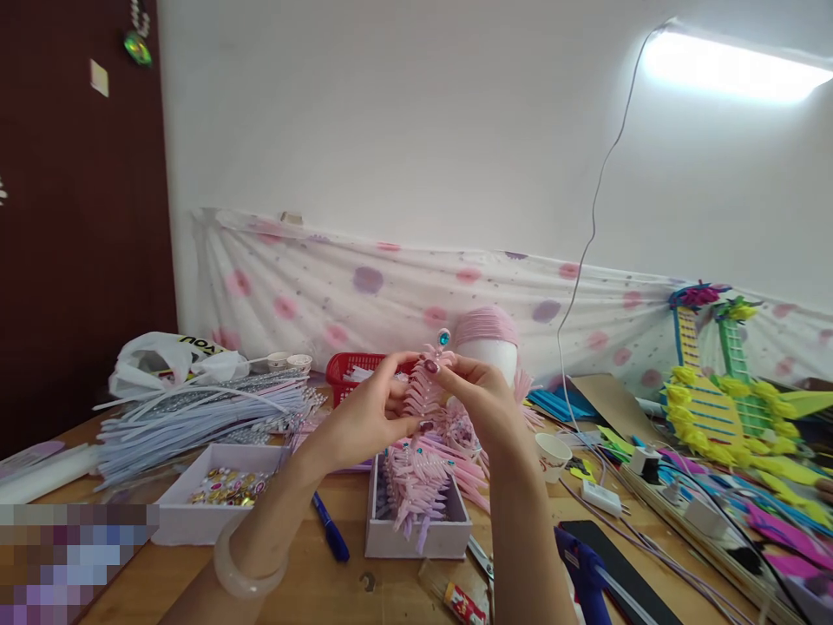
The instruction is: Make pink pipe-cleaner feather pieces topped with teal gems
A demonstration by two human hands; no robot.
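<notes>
Both hands hold a pink pipe-cleaner ornament (424,395) up over the table, its short branches fanned along a stem and a blue gem at its tip. My left hand (368,408) pinches it from the left, with the thumb low on the stem. My right hand (485,401) grips it near the top between thumb and fingers. Just below stands a white box (416,544) filled with similar pink pieces (416,486), some bearing blue gems. Behind my hands are a red basket (338,373) and a white form wrapped in pink strands (487,328).
Left lie a box of gold beads (195,521), bundled pale pipe cleaners (175,434) and a blue marker (331,527). On the right are a paper cup (553,456), a blue glue gun (586,564), a black phone (618,564), a power strip (683,529) with cables, and yellow-trimmed crafts (703,408).
</notes>
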